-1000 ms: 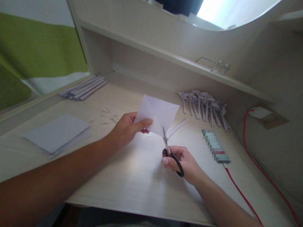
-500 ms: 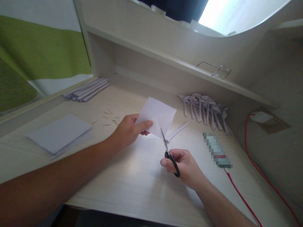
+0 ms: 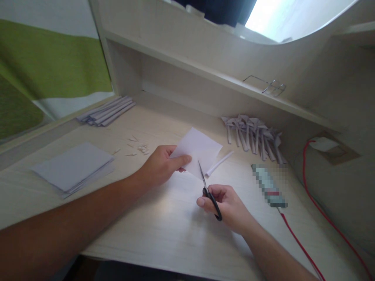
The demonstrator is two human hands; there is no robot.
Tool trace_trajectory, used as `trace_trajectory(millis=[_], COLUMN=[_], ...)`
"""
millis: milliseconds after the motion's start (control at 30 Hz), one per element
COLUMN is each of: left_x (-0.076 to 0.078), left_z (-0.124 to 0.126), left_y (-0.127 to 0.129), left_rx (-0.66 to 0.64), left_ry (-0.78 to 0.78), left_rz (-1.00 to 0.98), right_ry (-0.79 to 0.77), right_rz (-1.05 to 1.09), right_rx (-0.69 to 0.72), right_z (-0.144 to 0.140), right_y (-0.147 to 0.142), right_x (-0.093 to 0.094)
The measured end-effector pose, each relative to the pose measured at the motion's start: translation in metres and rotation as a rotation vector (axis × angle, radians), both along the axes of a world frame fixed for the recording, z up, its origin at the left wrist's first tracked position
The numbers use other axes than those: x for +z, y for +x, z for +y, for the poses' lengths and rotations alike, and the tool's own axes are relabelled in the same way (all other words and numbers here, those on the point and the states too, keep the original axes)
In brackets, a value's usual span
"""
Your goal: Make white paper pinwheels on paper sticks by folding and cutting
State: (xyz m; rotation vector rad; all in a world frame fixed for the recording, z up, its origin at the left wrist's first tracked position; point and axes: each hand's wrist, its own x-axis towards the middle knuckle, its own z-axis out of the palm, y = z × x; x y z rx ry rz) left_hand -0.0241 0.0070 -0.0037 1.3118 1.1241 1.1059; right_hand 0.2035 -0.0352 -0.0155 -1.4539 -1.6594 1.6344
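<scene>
Pinches a white paper square (image 3: pixel 203 148) above the desk (image 3: pixel 158 226), near a thin paper roll (image 3: pixel 220 163).
Plain, flat and smooth, set diamond-wise to the view. Clamped between thumb and fingers of the left hand (image 3: pixel 161 166). Grips black-handled scissors (image 3: pixel 207 192) in the right hand (image 3: pixel 227 203), apart from the left, with blades overlapping the lower corner. Carries the square slightly lower and farther right than half a second ago. Impossible to read the pixelated phone (image 3: pixel 268 185).

Glasses (image 3: pixel 274 88) rest on the shelf (image 3: pixel 187 66), toward its right side. On the desk (image 3: pixel 164 234) lies a pixelated device (image 3: pixel 268 185), and a red cable (image 3: pixel 300 245) leaves from its lower end. At left hangs a green and white cloth (image 3: pixel 64 70).
</scene>
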Motion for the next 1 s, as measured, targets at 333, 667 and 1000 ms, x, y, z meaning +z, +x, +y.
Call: trace_trajectory(millis=[333,667,1000], left_x=[-0.003,-0.0029,-0.006], left_z=[0.0006,0.0001,0.0019], left_y=[0.0015,0.0018,0.0028], left_rx=[-0.028,-0.022,-0.011], left_ry=[-0.019,-0.018,-0.042], left_rz=[0.008,0.009,-0.038], right_ry=[0.034,0.079,0.075], right_rz=[-0.004,-0.034,-0.056], right_rx=[-0.008,-0.043,-0.067], right_z=[-0.0012,-0.0003,0.0013], right_y=[-0.0011,-0.0063,-0.0059], right_x=[0.0018,0.0055,0.004])
